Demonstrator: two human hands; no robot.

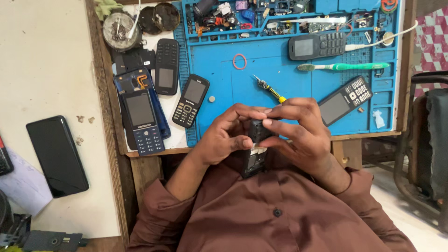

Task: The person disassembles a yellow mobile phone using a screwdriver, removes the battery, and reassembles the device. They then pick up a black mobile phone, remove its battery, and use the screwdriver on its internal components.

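phone (254,149) held between both hands before the mat (280,88), screwdriver (269,88) on mat, toothbrush (343,67) behind it

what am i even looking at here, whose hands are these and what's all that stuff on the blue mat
This is a single picture from a camera worn on a person's head, looking down at their own two bare hands; there is no machine. The left hand and the right hand together hold a small dark phone close to the body, fingers pinching its top end; its back looks open.

Beyond them is a blue work mat on a wooden bench. On it lie a small screwdriver, a green toothbrush, a red rubber band, two keypad phones, and trays of small parts. More keypad phones lie left of the mat, and a black smartphone rests on the pale surface further left.
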